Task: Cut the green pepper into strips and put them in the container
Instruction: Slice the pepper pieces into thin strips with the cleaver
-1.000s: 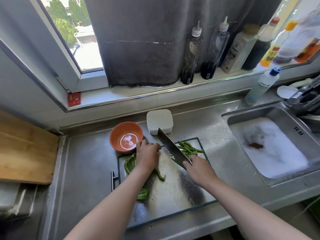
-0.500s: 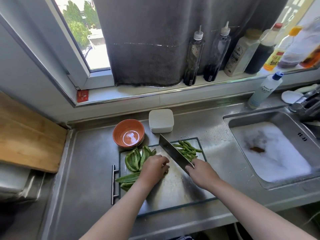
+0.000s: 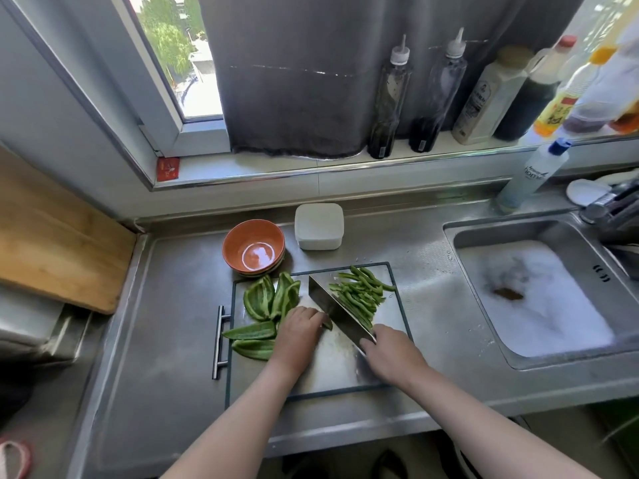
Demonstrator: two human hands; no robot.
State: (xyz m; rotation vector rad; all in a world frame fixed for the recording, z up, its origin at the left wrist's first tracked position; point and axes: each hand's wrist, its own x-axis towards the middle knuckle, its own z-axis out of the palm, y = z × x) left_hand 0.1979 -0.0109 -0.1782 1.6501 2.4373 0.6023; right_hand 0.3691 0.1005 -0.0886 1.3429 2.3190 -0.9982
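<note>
Roughly midway, I judge: a pile of strips [image 3: 359,292] lies on the cutting board [image 3: 328,371] right of the cleaver [image 3: 332,307], while several pepper halves [image 3: 266,299] wait uncut at its left. The right hand [image 3: 390,357] grips the cleaver's handle; the left hand [image 3: 299,331] curls its fingers over a pepper piece [image 3: 327,326] beside the blade. The orange bowl [image 3: 254,245] holds no pepper.

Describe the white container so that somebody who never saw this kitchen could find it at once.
Start at the foamy sink on the right and go left along the steel counter to the cutting board. Just behind its far edge stands the white container, right of the orange bowl. It is square, white and lidded; the bowl is round and open.
</note>
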